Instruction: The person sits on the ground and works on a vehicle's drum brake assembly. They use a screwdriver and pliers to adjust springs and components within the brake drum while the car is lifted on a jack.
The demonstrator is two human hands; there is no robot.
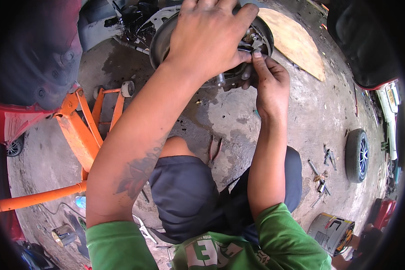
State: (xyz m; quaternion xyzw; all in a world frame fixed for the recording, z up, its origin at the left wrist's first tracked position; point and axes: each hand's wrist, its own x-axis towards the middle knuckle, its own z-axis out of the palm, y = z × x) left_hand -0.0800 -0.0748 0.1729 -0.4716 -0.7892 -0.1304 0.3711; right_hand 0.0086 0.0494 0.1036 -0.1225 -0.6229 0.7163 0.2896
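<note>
The person's dark shorts (184, 193) were nearest, on the near side of the drum brake assembly (256, 40). Reddish-handled pliers (211, 156) lay on the floor between them and that assembly; an orange jack (78, 137) stood to its left. The right hand (274, 83) was at the assembly's right side, thumb tip at its inner parts; I could not tell whether it clamped anything. The left hand (211, 33) reached across the assembly, its thumb beside the right one, other fingertips cut off, grip unclear. A pale board (297, 40) lay just right of the assembly; a spoked wheel (361, 155) was well apart, farther right.
</note>
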